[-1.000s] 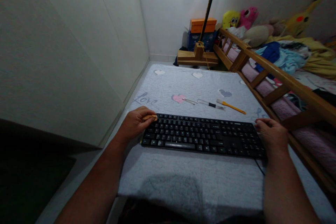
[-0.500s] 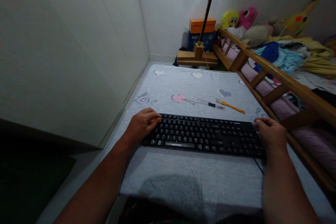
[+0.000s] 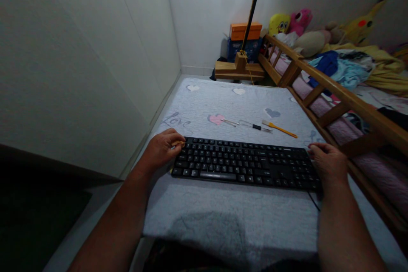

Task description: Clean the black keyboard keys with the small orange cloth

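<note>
A black computer keyboard [image 3: 223,161] lies flat across the cloth-covered table, its cable coming out near the lower right. At its upper left corner, my left hand [image 3: 162,148] is closed on an orange-yellow cloth [image 3: 178,143], of which only a small bit shows between thumb and fingers. The rest of that cloth is hidden by the hand. My right hand [image 3: 330,162] pinches the keyboard's right end near the upper corner. Beyond the keyboard lie a yellow-handled brush [image 3: 282,130], a black-gripped metal tool [image 3: 256,127] and some cotton swabs [image 3: 230,122].
A wooden bed rail [image 3: 338,89] runs along the right side, with clothes and plush toys behind it. To the left stands a pale wall-like panel [image 3: 95,59]. Past the table's far edge are a wooden stand [image 3: 240,68] with a dark pole and an orange box [image 3: 245,31].
My left hand has slid left, from over the keyboard's upper left keys to its left corner. The right hand and the keyboard have hardly moved.
</note>
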Demonstrator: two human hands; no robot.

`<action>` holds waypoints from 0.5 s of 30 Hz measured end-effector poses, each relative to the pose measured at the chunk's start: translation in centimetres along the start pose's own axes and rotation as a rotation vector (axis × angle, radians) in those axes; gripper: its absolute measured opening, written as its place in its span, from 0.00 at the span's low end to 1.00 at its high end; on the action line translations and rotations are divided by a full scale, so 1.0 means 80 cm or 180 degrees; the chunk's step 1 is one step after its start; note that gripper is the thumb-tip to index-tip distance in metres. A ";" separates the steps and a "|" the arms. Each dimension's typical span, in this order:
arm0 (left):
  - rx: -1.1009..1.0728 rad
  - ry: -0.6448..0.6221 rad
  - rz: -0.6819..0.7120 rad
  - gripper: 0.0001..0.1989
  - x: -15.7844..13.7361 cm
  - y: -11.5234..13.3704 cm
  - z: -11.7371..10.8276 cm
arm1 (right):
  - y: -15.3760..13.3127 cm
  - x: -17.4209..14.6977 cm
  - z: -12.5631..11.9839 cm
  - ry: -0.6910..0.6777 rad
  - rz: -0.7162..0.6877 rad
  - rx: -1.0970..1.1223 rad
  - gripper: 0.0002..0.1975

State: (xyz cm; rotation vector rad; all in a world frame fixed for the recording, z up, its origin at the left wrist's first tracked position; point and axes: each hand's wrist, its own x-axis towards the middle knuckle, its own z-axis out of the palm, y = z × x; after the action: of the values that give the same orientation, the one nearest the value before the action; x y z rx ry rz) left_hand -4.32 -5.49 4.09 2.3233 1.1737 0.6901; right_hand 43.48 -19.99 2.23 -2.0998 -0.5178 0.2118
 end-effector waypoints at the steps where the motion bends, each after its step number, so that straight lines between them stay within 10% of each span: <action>1: -0.0013 -0.0002 -0.0028 0.08 0.000 -0.001 -0.002 | 0.001 0.001 0.000 -0.0011 -0.0004 0.0000 0.13; 15: -0.0574 0.0080 0.0073 0.11 -0.001 0.011 0.007 | 0.010 0.008 0.003 -0.0058 -0.0039 -0.0093 0.14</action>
State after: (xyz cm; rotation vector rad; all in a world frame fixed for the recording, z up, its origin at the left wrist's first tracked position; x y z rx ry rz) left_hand -3.48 -6.15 4.17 2.1867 1.0510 0.8010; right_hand 44.24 -19.93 1.46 -2.1243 -0.5476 0.2177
